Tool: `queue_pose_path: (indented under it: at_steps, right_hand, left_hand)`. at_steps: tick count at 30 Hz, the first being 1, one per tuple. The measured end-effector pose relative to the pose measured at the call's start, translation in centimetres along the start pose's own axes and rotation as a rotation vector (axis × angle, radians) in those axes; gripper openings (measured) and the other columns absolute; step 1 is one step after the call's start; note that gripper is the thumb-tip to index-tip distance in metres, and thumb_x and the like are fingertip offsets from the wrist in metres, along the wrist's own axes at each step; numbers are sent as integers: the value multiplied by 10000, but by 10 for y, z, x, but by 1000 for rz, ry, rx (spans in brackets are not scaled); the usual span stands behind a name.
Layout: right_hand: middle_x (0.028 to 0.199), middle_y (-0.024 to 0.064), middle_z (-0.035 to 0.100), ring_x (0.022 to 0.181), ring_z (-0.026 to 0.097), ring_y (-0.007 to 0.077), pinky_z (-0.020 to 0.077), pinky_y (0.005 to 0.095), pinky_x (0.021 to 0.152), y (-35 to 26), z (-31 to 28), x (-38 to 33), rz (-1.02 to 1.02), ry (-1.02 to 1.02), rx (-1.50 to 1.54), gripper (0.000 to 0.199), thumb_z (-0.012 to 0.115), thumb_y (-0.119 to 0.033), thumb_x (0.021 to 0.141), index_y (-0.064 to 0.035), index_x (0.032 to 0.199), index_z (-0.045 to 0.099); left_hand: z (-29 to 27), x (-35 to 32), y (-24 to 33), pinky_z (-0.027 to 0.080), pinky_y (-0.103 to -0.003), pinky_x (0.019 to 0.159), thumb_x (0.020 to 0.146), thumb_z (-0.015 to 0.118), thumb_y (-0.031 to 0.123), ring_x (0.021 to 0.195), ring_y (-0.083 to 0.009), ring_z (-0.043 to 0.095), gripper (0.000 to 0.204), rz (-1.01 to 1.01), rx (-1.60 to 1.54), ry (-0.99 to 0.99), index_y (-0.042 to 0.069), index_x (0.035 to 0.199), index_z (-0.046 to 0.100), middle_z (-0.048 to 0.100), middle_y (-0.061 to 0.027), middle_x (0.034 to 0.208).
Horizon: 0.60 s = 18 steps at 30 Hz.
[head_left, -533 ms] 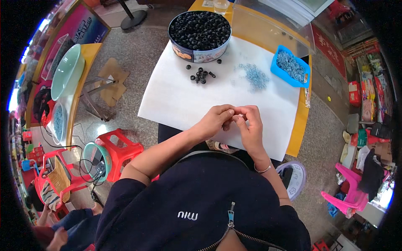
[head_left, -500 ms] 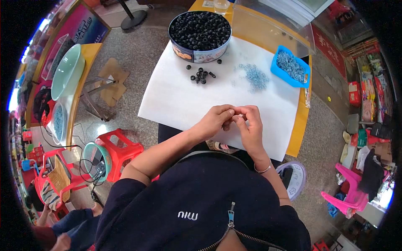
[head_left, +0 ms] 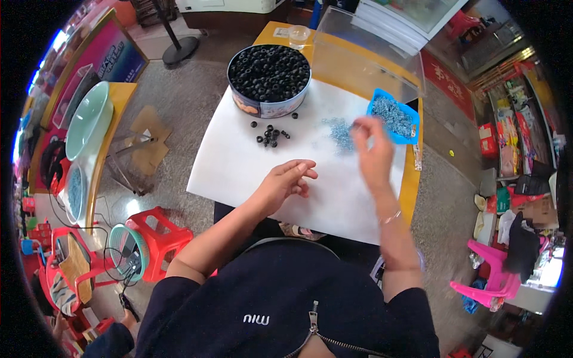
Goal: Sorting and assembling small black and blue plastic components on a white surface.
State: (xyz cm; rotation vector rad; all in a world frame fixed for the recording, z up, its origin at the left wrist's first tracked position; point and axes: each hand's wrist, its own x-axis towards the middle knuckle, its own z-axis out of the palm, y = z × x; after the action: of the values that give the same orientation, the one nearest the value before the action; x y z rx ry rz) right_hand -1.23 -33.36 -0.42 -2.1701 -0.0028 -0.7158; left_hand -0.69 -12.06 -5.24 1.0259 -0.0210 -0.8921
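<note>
My left hand point(head_left: 289, 184) is over the near part of the white sheet point(head_left: 224, 161), thumb drawn against the curled fingers; anything between them is too small to make out. My right hand point(head_left: 374, 154), blurred by motion, is over the right side of the sheet, its fingertips beside a loose pile of tiny pale blue pieces point(head_left: 339, 132). Just beyond it, a blue plastic tray point(head_left: 377, 102) holds more blue pieces. Several black bead-like pieces point(head_left: 271, 136) with holes lie in front of a round tin point(head_left: 271, 108) heaped with the same kind.
Behind the tin, a transparent cup point(head_left: 298, 36) stands on the yellow table point(head_left: 271, 33), near a transparent plastic panel point(head_left: 370, 62). On the left are a red stool point(head_left: 160, 238), a green basket point(head_left: 128, 253) and a side table with a pale green basin point(head_left: 89, 122). A pink chair point(head_left: 489, 280) stands right.
My hands, together half a second ago, have parted. The right one has moved away to the pale blue pile, while the left stays over the near part of the sheet. The view has shifted.
</note>
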Motion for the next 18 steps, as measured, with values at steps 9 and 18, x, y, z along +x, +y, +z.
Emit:
queue_pose_path:
  at_steps: [9, 18]
  right_hand:
    - [998, 127, 591, 925, 549, 298, 423, 410, 827, 58, -19, 135, -222, 245, -406, 225, 591, -170, 868, -36, 1048, 613]
    - [945, 64, 588, 951, 527, 261, 372, 418, 816, 34, 93, 16, -187, -142, -352, 165, 674, -202, 768, -95, 893, 661]
  left_hand:
    - [-20, 0, -8, 503, -274, 691, 963, 517, 188, 738, -112, 555, 265, 6, 6, 34, -10, 1136, 551, 585, -50, 918]
    - [-25, 9, -14, 509, -276, 704, 965, 491, 107, 733, -110, 549, 198, 19, -157, -32, -9, 1112, 558, 579, -55, 904]
